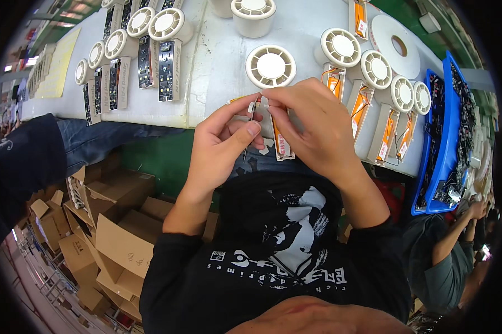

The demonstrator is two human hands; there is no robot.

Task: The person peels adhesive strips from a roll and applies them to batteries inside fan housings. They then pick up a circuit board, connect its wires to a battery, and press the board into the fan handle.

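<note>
My left hand (223,136) is closed, pinching a thin circuit board (252,118) seen almost edge-on between thumb and fingers. At the board's upper end, the fingertips of my right hand (312,122) are pinched together. What they hold is too small to make out; a bit of white and red shows beside them. Just beyond both hands lies a white handheld fan (270,67) with a round spoked head. Its opened handle (283,146) points toward me, with an orange battery inside, partly covered by my right hand.
Several fans with black circuit boards (166,69) on their handles lie at left. At right are several fans with orange batteries (361,106), a white tape roll (394,47) and blue bins (448,139) of boards. Cardboard boxes (125,239) stand below left. Other people are at both sides.
</note>
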